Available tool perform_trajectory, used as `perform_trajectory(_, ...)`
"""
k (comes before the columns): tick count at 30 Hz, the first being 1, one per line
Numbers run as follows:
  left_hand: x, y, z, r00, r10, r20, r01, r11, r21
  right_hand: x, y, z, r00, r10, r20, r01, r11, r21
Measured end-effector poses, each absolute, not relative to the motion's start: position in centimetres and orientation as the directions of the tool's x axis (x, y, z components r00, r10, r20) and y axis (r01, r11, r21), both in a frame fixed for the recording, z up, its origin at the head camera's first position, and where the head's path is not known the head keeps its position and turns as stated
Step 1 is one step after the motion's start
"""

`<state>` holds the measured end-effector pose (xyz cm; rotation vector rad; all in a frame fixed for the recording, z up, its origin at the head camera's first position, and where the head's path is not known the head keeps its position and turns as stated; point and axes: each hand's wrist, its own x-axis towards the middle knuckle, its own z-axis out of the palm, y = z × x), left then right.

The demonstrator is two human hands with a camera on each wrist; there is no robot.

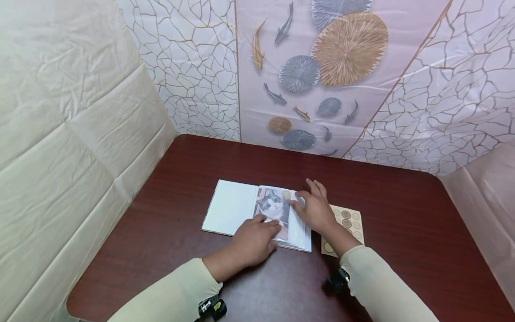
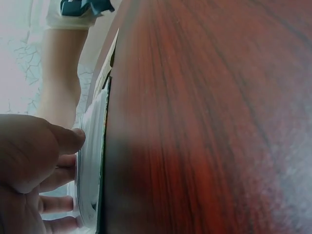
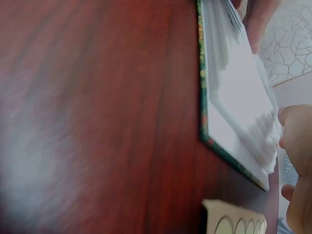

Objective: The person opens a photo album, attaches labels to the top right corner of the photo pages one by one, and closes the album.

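An album (image 1: 231,205) lies open on the table, its blank inside cover to the left and a stack of clear sleeves to the right. A cat photo (image 1: 268,203) shows in the top sleeve. My left hand (image 1: 255,239) rests on the photo's lower part with its fingers spread. At the photo's upper right corner is a small round gold sticker (image 1: 287,195), and my right hand (image 1: 315,208) touches the sleeve beside it with thumb and forefinger. Beyond the album's right edge lies a sheet of round stickers (image 1: 356,219), partly under the right forearm.
The dark red wooden table (image 1: 177,188) extends around the album. A patterned cloth wall (image 1: 201,89) stands at the back, and a pale cloth (image 1: 80,112) hangs along the left. Each wrist wears a black strap with a small device (image 1: 213,307).
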<state>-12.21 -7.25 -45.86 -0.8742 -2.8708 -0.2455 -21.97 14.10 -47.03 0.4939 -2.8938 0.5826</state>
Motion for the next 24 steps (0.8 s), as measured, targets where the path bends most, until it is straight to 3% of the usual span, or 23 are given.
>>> perform_trajectory(15,-13.1,-7.2,-45.4,-0.849,0.497,0.181,0.526,0.83,0.184,-18.3,16.1,-46.2,-0.849,-0.446,0.284,-0.521,0.796,-0.31)
perform_trajectory(24,-13.2,-7.0,-45.9,-0.824,0.517,0.23,0.556,0.816,0.156,-15.4,17.2,-46.1,-0.824,-0.506,0.254,-0.565,0.767,-0.305)
